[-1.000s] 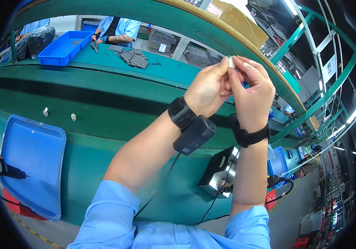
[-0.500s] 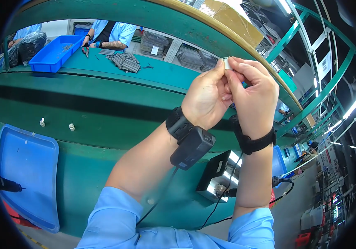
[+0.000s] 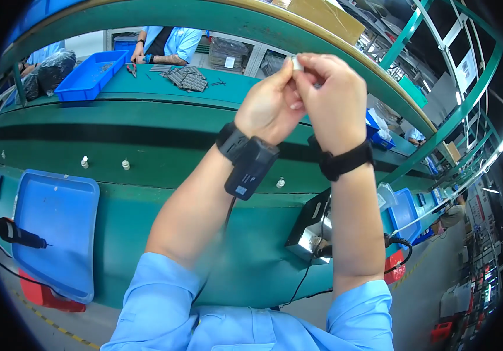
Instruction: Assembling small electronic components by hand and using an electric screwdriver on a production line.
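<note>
The green surface (image 3: 140, 245) spans the lower frame, with a blue tray (image 3: 58, 216) at left. Compared with half a second ago, the left hand (image 3: 268, 110), fingers loosely curled, and right hand (image 3: 336, 93), fingertips nearly closed, sit higher and further left; both still pinch the small white piece (image 3: 296, 64) at upper centre, so it remains in hand, unreleased.

Head-worn fisheye camera looked down and ahead over the bench (image 3: 128, 251).
It was the left one of a pair, above the wearer's shirt (image 3: 240, 327), seen at the lower edge. The left hand (image 3: 266, 111) and right hand (image 3: 338, 96) were near, at upper centre; a co-worker (image 3: 162, 44) was well beyond them, at upper left. Bench edges bowed strongly.
</note>
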### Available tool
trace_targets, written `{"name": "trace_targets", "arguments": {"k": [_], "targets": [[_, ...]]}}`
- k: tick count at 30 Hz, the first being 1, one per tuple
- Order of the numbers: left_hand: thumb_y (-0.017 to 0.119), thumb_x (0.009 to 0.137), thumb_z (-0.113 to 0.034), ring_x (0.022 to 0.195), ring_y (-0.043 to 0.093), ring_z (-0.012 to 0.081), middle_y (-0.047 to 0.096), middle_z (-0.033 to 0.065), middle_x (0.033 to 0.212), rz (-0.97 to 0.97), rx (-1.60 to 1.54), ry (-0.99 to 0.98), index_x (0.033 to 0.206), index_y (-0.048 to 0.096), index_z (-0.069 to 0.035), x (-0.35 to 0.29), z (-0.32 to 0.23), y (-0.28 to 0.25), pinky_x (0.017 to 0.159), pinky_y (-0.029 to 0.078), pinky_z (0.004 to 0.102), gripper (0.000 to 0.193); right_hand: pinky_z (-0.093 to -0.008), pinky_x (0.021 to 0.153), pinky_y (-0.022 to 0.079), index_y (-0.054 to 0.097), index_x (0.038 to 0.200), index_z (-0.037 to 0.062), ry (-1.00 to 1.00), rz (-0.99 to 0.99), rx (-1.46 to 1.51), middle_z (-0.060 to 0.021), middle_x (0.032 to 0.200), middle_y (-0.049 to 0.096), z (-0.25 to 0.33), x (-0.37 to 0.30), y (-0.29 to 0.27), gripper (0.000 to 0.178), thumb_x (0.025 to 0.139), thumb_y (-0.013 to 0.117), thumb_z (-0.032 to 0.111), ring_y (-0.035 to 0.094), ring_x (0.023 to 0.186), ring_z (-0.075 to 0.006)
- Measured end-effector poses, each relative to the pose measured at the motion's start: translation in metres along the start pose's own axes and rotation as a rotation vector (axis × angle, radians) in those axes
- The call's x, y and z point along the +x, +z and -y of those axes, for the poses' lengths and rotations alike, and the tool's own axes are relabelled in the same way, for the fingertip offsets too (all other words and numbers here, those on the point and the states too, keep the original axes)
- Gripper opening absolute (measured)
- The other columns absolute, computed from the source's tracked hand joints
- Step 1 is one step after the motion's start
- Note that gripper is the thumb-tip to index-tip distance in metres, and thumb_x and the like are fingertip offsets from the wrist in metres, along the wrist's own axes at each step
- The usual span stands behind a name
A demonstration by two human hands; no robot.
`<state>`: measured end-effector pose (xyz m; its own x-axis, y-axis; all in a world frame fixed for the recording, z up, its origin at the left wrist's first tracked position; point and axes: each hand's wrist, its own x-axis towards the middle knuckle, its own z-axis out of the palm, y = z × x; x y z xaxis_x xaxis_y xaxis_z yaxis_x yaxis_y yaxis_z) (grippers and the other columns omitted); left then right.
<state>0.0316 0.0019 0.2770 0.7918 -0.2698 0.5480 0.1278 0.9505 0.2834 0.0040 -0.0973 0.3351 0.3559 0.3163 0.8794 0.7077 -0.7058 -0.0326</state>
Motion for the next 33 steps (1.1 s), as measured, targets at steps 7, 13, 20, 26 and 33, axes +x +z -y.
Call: {"name": "trace_targets", "arguments": {"k": [7,13,20,26,33], "targets": [[0.056,0.099,-0.029,0.080,0.059,0.0055,0.066,0.0023,0.101,0.099,0.551,-0.089,0.120,0.056,-0.009,-0.064,-0.015,-0.007,0.066,0.046,0.0181,0.029,-0.0304,0.084,0.056,0.067,0.111,0.0003,0.290,-0.082,0.649,-0.0137,0.105,0.066,0.022,-0.072,-0.011,0.034,0.077,0.070,-0.005,0.068,0.095,-0.0215],[0.065,0.094,-0.029,0.077,0.056,0.0030,0.066,0.0011,0.099,0.037,0.743,-0.219,0.114,0.059,-0.009,-0.088,-0.013,-0.013,0.065,0.043,0.0161,0.029,-0.0304,0.089,0.055,0.063,0.117,-0.0026,0.310,-0.024,0.715,-0.0120,0.114,0.062,0.020,-0.110,-0.015,0.040,0.079,0.070,-0.010,0.065,0.102,-0.0198],[0.067,0.093,-0.027,0.081,0.058,0.0034,0.066,0.0011,0.099,-0.031,0.805,-0.268,0.113,0.060,-0.008,-0.095,0.000,-0.021,0.066,0.044,0.0164,0.028,-0.0314,0.087,0.057,0.066,0.114,0.0007,0.356,-0.046,0.727,-0.0135,0.111,0.064,0.014,-0.129,-0.011,0.041,0.075,0.072,-0.010,0.067,0.100,-0.0219],[0.068,0.092,-0.025,0.089,0.061,0.0060,0.067,0.0027,0.102,-0.034,0.816,-0.322,0.112,0.060,-0.008,-0.096,0.010,-0.024,0.072,0.046,0.0178,0.028,-0.0307,0.090,0.055,0.064,0.116,-0.0022,0.352,-0.002,0.704,-0.0128,0.117,0.060,0.005,-0.144,-0.017,0.040,0.077,0.071,-0.011,0.065,0.104,-0.0210],[0.068,0.091,-0.024,0.090,0.062,0.0083,0.067,0.0036,0.104,-0.033,0.833,-0.393,0.112,0.060,-0.008,-0.098,0.022,-0.021,0.077,0.049,0.0220,0.027,-0.0310,0.088,0.055,0.065,0.115,-0.0006,0.386,-0.009,0.644,-0.0127,0.114,0.062,-0.002,-0.161,-0.025,0.042,0.075,0.074,-0.008,0.065,0.102,-0.0214]]}}
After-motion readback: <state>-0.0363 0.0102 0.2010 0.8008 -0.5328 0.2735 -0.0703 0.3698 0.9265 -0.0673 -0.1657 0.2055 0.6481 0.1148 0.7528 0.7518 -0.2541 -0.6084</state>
